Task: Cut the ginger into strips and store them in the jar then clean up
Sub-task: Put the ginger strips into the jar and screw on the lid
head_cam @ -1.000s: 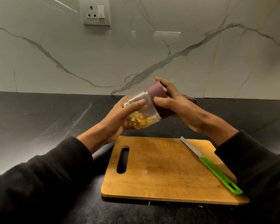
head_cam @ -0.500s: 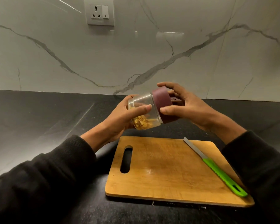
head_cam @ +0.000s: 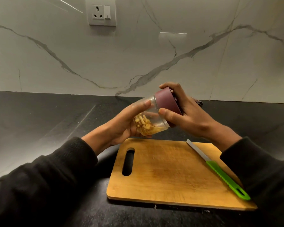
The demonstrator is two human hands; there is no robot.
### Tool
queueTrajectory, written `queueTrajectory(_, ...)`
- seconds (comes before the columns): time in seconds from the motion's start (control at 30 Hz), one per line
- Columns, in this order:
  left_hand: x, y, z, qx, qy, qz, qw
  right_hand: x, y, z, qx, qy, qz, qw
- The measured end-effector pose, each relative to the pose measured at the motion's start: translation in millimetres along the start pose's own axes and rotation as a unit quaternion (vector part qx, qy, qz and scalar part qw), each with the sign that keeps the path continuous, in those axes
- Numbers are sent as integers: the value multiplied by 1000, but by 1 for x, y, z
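A small clear jar (head_cam: pixel 154 117) with yellow ginger strips (head_cam: pixel 145 126) inside is held tilted in the air above the far edge of the wooden cutting board (head_cam: pixel 167 176). My left hand (head_cam: pixel 126 123) grips the jar's glass body from below and the left. My right hand (head_cam: pixel 185 112) grips its maroon lid (head_cam: pixel 166 103), fingers and thumb curled round the rim. A knife (head_cam: pixel 220 171) with a green handle and grey blade lies diagonally on the board's right side.
The board lies on a black stone counter (head_cam: pixel 47 122) that runs to a white marble wall with a power socket (head_cam: pixel 102 12). A dark object (head_cam: pixel 198 103) shows partly behind my right hand.
The jar has tilted further, lid end higher, and the strips have slid toward its base. My right hand has shifted round the lid. The view has drifted slightly.
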State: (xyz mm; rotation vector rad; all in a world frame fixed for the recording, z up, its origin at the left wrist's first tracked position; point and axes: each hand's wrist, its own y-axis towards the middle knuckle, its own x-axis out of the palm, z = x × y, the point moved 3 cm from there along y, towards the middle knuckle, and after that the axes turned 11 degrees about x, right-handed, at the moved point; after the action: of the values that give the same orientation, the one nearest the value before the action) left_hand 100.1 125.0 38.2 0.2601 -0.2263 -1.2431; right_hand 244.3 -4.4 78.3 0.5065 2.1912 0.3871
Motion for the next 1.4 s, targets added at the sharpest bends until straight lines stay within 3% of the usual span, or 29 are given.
queueTrajectory(0.13, 4, 3, 3, 36, 19, 20, 999, -1, 4, -2, 14, 12, 2, 1000)
queueTrajectory(0.27, 5, 3, -2, 8, -6, 33, 999, -1, 5, 3, 53, 37, -3, 998)
queueTrajectory(0.5, -3, 7, -1, 50, 77, 89, 992, -4, 10, 13, 165, 169, 31, 971)
queueTrajectory(0.67, 1, 5, -2, 70, 114, 98, 986, 4, 7, 12, 205, 170, -32, 963)
queueTrajectory(0.77, 6, 7, -2, 125, 147, 99, 976, 6, 5, 5, 217, 195, -23, 956)
queueTrajectory(0.93, 11, 6, 4, 178, 165, 91, 966, 3, 5, -1, 209, 227, -7, 951)
queueTrajectory(1.33, 9, 7, 5, 140, 150, 88, 975, 7, 4, -2, 148, 241, -1, 959)
queueTrajectory(1.4, 11, 6, 5, 109, 105, 95, 984, 5, 4, -3, 115, 219, 1, 969)
